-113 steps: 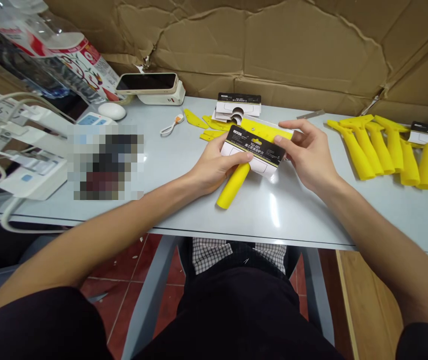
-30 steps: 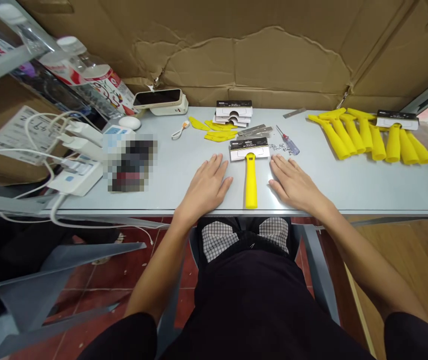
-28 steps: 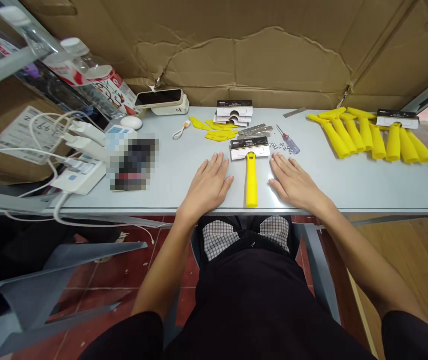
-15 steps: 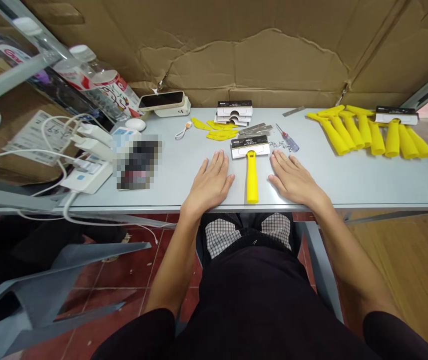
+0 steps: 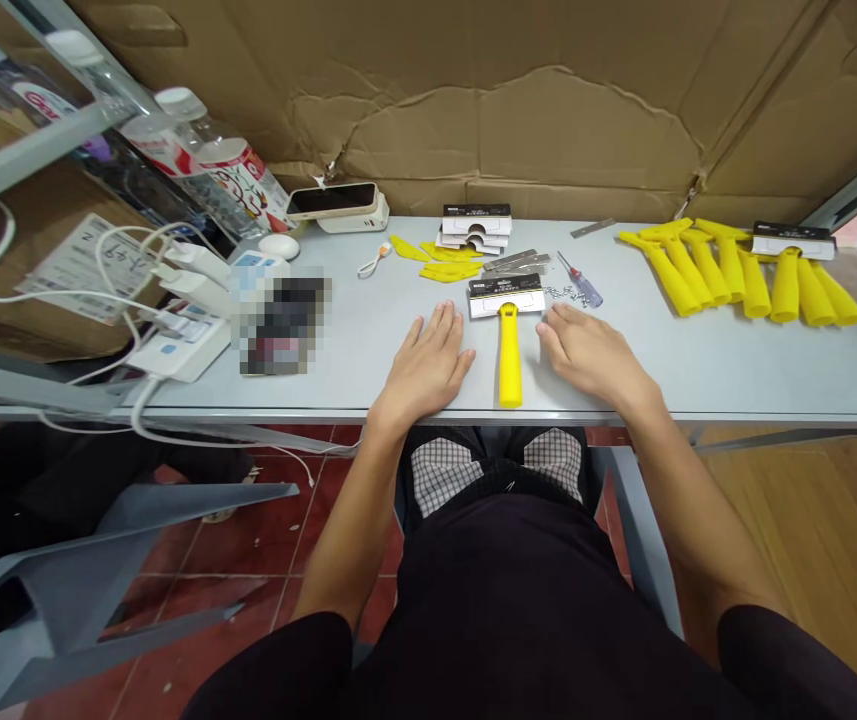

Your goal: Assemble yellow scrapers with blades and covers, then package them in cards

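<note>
A yellow-handled scraper (image 5: 510,345) with a black and white card on its head lies between my hands, handle towards me. My left hand (image 5: 430,362) rests flat on the table to its left, fingers spread, holding nothing. On the right, my right hand (image 5: 591,352) rests with its fingers bent and drawn together near the scraper's head; whether anything is under them is hidden. Just beyond it are small screws (image 5: 564,294) and a screwdriver (image 5: 580,280). Metal blades (image 5: 518,262), yellow flat pieces (image 5: 449,268) and stacked cards (image 5: 475,228) lie behind the scraper.
Several yellow handles (image 5: 724,270) and another carded scraper head (image 5: 793,241) lie at the right. At the left are a power strip (image 5: 180,350) with cables, a phone on a white device (image 5: 338,205) and bottles (image 5: 237,180). Cardboard (image 5: 585,120) stands behind the table.
My right hand's fingers have bent and drawn together from lying flat. My left hand stays flat beside the scraper. The view has shifted slightly.
</note>
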The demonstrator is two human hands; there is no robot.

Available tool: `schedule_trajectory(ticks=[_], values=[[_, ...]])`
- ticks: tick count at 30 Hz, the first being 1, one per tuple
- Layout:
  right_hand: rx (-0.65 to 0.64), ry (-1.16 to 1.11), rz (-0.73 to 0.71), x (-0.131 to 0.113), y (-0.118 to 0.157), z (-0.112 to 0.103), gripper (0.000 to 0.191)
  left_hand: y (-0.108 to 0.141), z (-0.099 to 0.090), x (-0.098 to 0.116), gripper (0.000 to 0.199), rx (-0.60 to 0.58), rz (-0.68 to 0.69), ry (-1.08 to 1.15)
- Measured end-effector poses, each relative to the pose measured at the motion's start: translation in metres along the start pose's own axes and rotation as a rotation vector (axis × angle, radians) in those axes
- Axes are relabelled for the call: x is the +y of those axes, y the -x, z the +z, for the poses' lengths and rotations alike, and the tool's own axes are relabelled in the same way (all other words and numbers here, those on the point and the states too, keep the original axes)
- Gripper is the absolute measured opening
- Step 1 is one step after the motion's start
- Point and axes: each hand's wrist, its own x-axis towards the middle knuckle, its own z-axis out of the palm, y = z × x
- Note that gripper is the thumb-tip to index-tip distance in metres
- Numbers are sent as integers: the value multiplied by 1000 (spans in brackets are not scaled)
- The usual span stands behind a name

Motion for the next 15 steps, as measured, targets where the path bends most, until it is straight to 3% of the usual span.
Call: schedule_trajectory(ticks=[3, 6, 10, 15], values=[[142, 36, 131, -29, -6, -13, 64, 0, 0, 0, 76, 3, 7, 3], [243, 98, 96, -53, -13, -13, 51, 0, 0, 1, 77, 11, 11, 6], [207, 138, 32, -71, -25, -5, 43, 0, -1, 3, 79, 11, 1, -4], [130, 142, 65, -78, -32, -5, 45, 0, -2, 3, 78, 9, 2, -3]])
